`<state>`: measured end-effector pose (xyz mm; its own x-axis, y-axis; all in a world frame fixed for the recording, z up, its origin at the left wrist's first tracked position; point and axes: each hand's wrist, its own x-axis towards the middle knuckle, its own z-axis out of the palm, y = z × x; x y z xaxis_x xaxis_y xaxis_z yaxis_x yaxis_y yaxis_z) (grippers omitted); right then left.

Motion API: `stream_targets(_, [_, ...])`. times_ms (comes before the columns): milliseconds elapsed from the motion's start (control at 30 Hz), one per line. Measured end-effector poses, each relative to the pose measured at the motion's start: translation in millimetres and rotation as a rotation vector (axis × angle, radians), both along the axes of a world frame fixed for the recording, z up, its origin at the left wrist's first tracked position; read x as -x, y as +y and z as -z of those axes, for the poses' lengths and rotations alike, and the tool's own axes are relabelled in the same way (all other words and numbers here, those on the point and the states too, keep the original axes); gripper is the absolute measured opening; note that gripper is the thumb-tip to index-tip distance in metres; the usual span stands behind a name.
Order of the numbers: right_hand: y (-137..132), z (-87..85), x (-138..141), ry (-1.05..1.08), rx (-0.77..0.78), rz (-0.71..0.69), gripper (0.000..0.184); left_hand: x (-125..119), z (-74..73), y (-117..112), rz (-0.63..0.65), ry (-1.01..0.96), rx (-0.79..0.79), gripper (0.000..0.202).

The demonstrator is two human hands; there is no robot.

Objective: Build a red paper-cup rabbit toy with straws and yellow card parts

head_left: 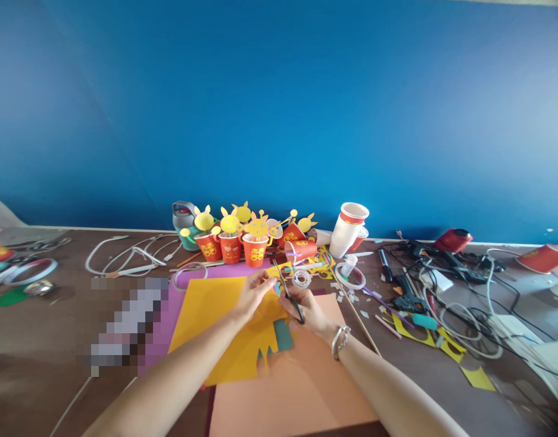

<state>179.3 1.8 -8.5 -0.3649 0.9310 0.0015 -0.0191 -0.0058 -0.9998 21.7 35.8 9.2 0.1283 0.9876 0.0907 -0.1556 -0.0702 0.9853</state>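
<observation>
My left hand (254,293) is closed, its fingertips pinching a small piece of paper just above a yellow paper sheet (215,325). My right hand (306,308) grips black-handled scissors (290,297), their blades pointing up toward the pinched piece. A silver bracelet (340,340) circles my right wrist. Both hands hover over stacked sheets: the yellow one, a purple sheet (178,300) beneath it, and an orange sheet (297,388) nearest me. A teal scrap (283,335) lies by the yellow sheet's ragged cut edge.
Red paper cups with yellow bunny-shaped toppers (242,237) stand in a row at the back, beside a stack of white cups (349,227). A glue gun (404,291), tangled cables (465,303) and yellow scraps lie right. A tape roll (301,278) and a wooden stick (356,312) lie nearby.
</observation>
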Motion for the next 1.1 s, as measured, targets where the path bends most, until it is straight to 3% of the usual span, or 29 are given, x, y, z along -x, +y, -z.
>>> stream_targets(733, [2.1, 3.5, -2.0, -0.027, -0.046, -0.034, 0.030, 0.4, -1.7, -0.7, -0.067, -0.040, -0.002, 0.026])
stream_targets(1100, [0.5, 2.5, -0.3, 0.038, 0.056, -0.027, 0.032, -0.3, -0.3, -1.7, 0.032, -0.022, -0.033, 0.025])
